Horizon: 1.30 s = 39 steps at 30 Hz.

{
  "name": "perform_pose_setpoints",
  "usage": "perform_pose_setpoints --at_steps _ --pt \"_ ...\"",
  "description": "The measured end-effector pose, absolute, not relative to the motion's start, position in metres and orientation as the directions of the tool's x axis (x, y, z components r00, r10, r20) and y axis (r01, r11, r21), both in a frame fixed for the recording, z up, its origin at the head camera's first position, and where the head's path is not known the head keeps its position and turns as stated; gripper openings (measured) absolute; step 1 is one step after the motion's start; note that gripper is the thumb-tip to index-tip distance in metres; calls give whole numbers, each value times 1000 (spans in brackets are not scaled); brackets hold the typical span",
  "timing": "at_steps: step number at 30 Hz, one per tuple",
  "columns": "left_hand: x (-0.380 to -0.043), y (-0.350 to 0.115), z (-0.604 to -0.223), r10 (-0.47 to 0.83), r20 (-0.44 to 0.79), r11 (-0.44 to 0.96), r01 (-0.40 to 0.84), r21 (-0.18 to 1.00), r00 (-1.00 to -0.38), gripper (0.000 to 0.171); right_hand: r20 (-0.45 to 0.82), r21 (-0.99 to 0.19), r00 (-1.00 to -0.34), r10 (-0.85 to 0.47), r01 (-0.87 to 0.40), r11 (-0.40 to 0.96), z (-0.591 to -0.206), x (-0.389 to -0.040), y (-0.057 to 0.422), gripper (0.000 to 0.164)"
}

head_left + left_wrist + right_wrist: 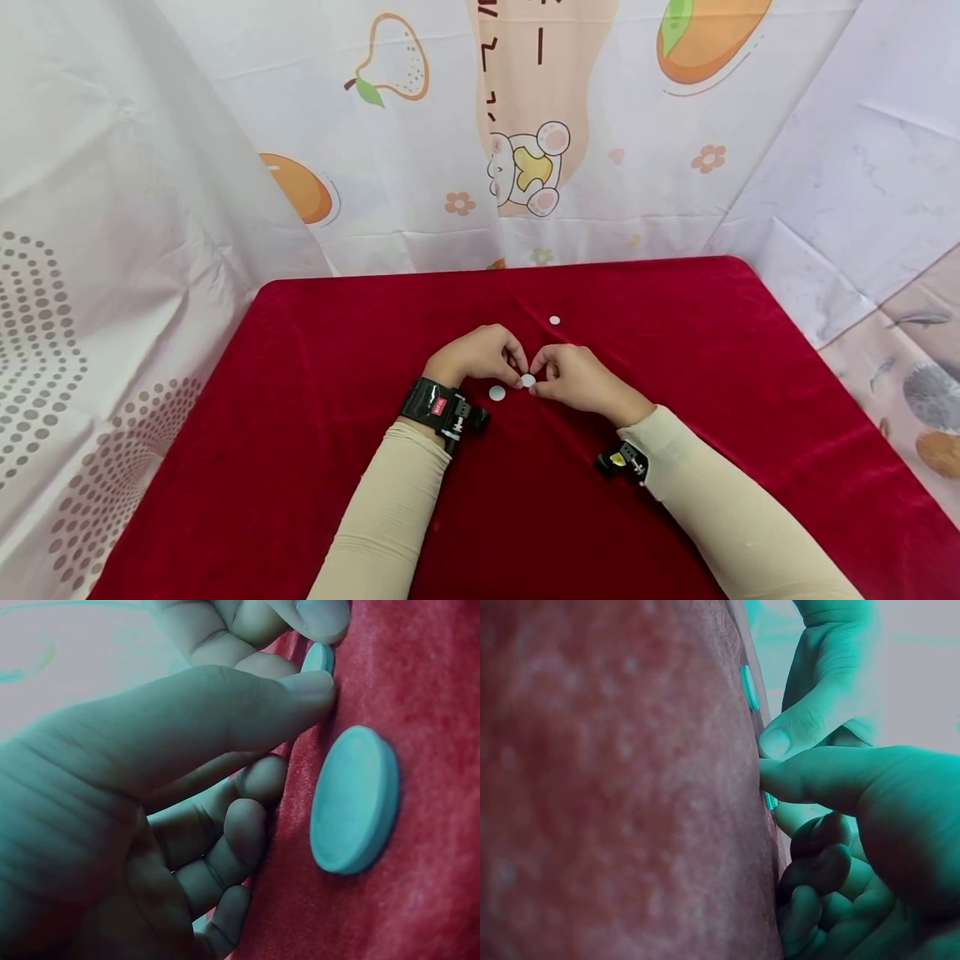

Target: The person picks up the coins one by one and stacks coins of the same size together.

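Near the middle of the red cloth, a small white disc (528, 380) lies between the two hands, with fingertips at its edge on both sides. My left hand (483, 357) pinches it from the left with thumb and index finger. From the right, my right hand (581, 379) does the same, its other fingers curled in. The left wrist view shows the pinched disc (319, 658) partly hidden behind the left thumb. A second white disc (497, 392), with a raised rim in the left wrist view, sits on the cloth just below the left fingers.
Farther back on the red-covered table (360, 350) lies another white disc (554, 320), beyond the right hand. A printed white curtain (420, 150) hangs behind the table and along its sides. Dark wrist cameras are strapped at both wrists.
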<state>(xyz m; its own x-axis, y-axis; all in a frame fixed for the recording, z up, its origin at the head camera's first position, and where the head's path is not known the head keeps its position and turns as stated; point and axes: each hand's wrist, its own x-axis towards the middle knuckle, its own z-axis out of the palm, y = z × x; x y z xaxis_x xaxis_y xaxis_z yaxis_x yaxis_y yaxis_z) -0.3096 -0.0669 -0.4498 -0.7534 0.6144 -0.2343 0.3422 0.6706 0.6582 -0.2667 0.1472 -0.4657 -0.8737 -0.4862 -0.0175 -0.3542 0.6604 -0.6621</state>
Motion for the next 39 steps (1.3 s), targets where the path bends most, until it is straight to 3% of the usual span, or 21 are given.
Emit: perform_pose_setpoints --at_steps 12,30,39 --pt "-312 -68 -455 649 -196 643 392 658 -735 22 -35 -697 -885 -465 -312 646 -463 -270 151 19" --pt "-310 -65 -453 651 -199 659 414 628 -733 13 -5 -690 -919 -394 -282 666 -456 -279 168 14" --pt "-309 -62 -453 625 -211 688 402 604 -751 11 14 -686 -944 -331 -250 683 -455 -285 176 23"
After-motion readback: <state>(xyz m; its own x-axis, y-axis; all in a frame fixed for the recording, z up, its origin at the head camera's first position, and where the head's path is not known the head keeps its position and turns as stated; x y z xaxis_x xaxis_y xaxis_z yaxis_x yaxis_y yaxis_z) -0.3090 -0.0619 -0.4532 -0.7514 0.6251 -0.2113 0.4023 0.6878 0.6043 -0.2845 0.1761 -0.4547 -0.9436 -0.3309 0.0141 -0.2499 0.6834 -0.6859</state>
